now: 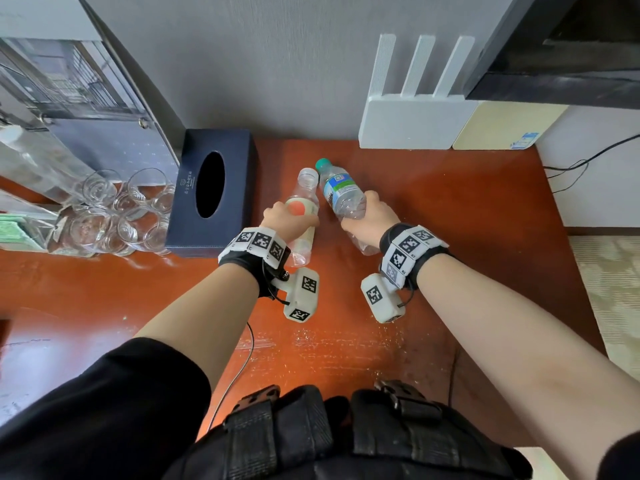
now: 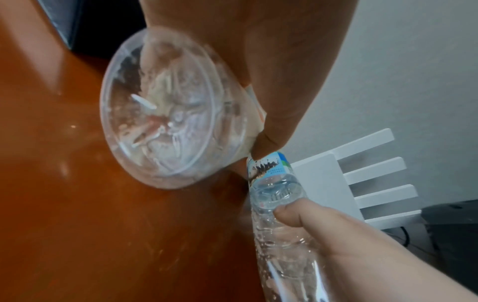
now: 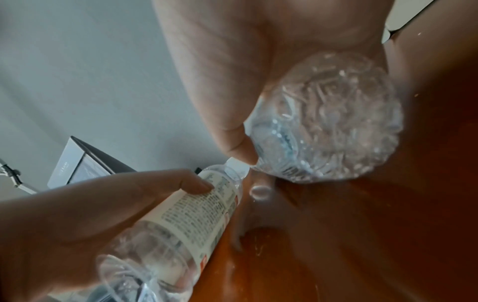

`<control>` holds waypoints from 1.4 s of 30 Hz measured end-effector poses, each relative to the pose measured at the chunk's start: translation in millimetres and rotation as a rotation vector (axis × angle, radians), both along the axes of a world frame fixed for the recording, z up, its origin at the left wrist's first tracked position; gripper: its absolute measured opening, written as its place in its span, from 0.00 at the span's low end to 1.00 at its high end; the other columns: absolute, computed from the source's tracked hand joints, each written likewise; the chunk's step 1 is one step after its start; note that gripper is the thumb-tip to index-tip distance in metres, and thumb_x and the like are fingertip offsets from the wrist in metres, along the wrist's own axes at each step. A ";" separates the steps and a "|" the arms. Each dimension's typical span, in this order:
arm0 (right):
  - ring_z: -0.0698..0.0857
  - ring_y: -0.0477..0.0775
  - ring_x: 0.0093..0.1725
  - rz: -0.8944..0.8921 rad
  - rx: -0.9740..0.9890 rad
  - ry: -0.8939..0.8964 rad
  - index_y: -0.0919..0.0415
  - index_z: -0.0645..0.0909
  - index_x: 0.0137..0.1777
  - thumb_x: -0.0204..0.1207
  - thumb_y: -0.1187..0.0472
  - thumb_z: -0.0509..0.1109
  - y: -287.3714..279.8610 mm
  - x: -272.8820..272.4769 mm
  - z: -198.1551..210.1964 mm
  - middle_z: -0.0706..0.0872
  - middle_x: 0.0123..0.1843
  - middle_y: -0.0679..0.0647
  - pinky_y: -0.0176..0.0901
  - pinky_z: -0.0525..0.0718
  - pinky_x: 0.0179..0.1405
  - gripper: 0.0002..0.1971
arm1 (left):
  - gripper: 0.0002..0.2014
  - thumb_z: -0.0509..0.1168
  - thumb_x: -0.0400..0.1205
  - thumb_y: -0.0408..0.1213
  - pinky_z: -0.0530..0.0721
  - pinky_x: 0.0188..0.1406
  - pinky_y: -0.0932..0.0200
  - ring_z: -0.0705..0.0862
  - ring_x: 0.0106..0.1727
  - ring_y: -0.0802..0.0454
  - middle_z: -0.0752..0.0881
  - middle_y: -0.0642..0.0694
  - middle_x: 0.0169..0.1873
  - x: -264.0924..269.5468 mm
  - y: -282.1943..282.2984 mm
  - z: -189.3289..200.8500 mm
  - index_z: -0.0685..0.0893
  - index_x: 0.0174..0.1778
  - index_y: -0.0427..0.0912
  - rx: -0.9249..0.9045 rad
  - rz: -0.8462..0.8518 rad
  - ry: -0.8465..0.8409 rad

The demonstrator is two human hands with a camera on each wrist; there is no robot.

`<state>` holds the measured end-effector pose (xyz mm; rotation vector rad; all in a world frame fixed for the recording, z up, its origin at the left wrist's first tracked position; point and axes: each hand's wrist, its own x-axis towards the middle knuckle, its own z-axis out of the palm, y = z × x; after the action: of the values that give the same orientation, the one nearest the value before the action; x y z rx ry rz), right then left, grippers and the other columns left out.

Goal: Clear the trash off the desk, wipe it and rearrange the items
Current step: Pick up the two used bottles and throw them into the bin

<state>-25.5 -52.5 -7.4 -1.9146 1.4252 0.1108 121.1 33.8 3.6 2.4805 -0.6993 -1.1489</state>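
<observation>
My left hand (image 1: 289, 220) grips a clear plastic bottle with a cream and orange label (image 1: 302, 209), uncapped, its neck pointing away from me. My right hand (image 1: 369, 216) grips a crumpled clear bottle with a blue-green label and a teal cap (image 1: 341, 192). Both bottles are tilted and held just above the reddish-brown desk (image 1: 433, 209), their necks close together. In the left wrist view the labelled bottle's base (image 2: 160, 130) faces the camera, with the right hand (image 2: 344, 241) on the crumpled bottle (image 2: 276, 196) below. The right wrist view shows the crumpled bottle's base (image 3: 331, 122) and the left hand (image 3: 108, 208) round the labelled bottle (image 3: 196, 212).
A dark tissue box (image 1: 211, 192) stands just left of the bottles. Several glasses (image 1: 117, 216) crowd the far left on a tray. A white router with antennas (image 1: 412, 116) and a cream box (image 1: 502, 126) sit against the wall. Cables (image 1: 571, 168) hang off the right edge.
</observation>
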 end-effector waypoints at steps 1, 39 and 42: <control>0.81 0.57 0.47 -0.005 -0.008 -0.002 0.60 0.65 0.68 0.71 0.50 0.71 4.8 -3.7 3.9 0.80 0.55 0.56 0.46 0.81 0.47 0.29 | 0.38 0.70 0.74 0.52 0.77 0.50 0.53 0.78 0.64 0.42 0.73 0.40 0.67 -2.1 5.2 3.4 0.65 0.75 0.38 -0.008 0.013 0.004; 0.81 0.54 0.51 -0.501 -0.151 -0.131 0.55 0.66 0.70 0.72 0.52 0.71 227.5 -254.8 48.3 0.81 0.57 0.53 0.42 0.78 0.47 0.28 | 0.36 0.71 0.72 0.53 0.82 0.61 0.45 0.80 0.61 0.42 0.74 0.41 0.64 -213.4 148.3 26.2 0.69 0.71 0.39 -0.241 -0.233 0.210; 0.81 0.54 0.51 -0.500 -0.164 -0.132 0.55 0.68 0.68 0.71 0.52 0.71 237.8 -298.6 49.2 0.81 0.54 0.51 0.43 0.77 0.49 0.27 | 0.38 0.72 0.69 0.54 0.82 0.61 0.44 0.81 0.61 0.42 0.75 0.41 0.63 -255.5 156.7 23.4 0.70 0.70 0.39 -0.255 -0.207 0.241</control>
<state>-324.1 185.4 41.8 -1.5969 1.8168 -0.3720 -134.4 190.5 27.0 2.0557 -0.9801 -1.3119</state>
